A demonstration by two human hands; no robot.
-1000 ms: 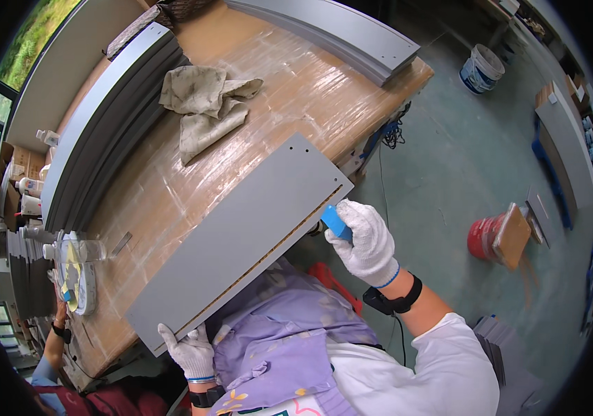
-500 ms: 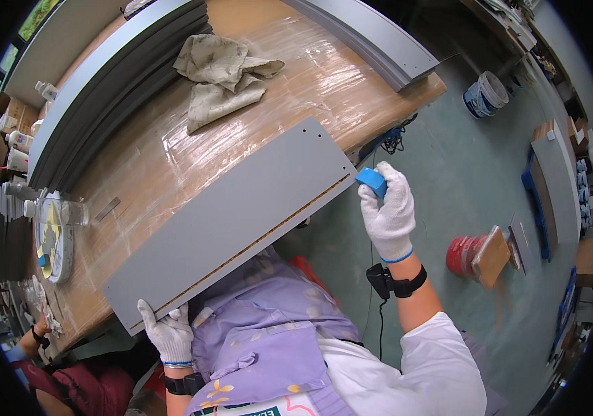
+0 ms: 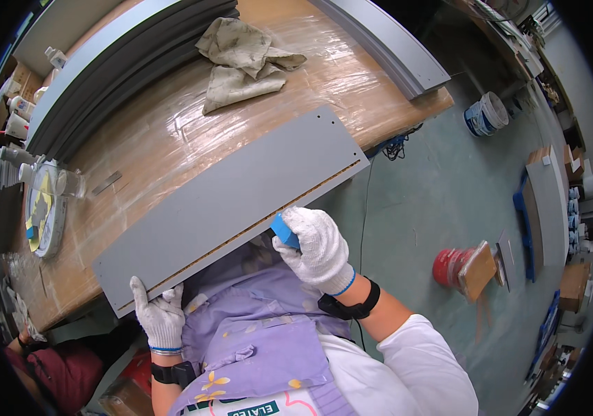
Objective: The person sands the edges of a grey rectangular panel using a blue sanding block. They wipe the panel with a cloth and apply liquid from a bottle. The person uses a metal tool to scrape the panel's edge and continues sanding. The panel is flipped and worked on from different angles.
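Observation:
A long grey panel (image 3: 241, 187) lies slanted across the near part of the table, with a narrow brown groove running along its near edge. My left hand (image 3: 160, 315), in a white knit glove, grips that edge near the panel's left end, its index finger lying on the top face; the fingers beneath are hidden. In my gloved right hand (image 3: 318, 246) is a small blue block (image 3: 284, 231), pinched between thumb and fingers. The block is at the panel's near edge, around mid-length; its underside is hidden.
Dark grey curved panels (image 3: 119, 66) are stacked at the far left, and more grey boards (image 3: 386, 45) lie at the far right. A stained cloth (image 3: 244, 66) rests between them. An oval tray (image 3: 52, 225) stands left. A red bucket (image 3: 447, 267) is on the floor.
My right hand has moved left along the panel's near edge with the blue block, from the right end to about the middle. My left hand keeps its grip near the left end.

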